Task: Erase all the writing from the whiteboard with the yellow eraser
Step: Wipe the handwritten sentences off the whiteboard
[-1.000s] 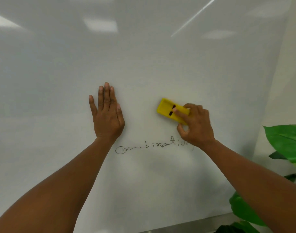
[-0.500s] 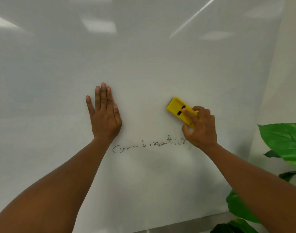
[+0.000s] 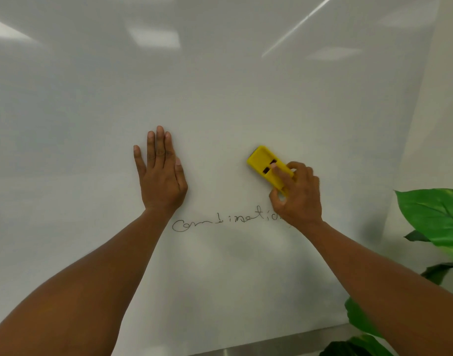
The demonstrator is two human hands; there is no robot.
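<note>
The right hand [image 3: 297, 194] grasps the eraser [image 3: 267, 167], fingers curled over its lower end and one finger laid along its back. The eraser sits tilted on the whiteboard [image 3: 220, 86], just above the right end of the writing [image 3: 225, 219], not yet on the ink. The left hand [image 3: 161, 173] lies released and flat on the board, fingers straight, just above the left end of the writing. A plant [image 3: 436, 222] stands to the right of the writing, past the board's edge.

The one line of writing looks whole, so the erasing here is judged still to do. Risks: the right wrist covers the last letters, so the end of the word could be missed; a tilted eraser wiping on one edge may leave streaks; the left palm, so near the first letters, could smear ink if it slides down.
</note>
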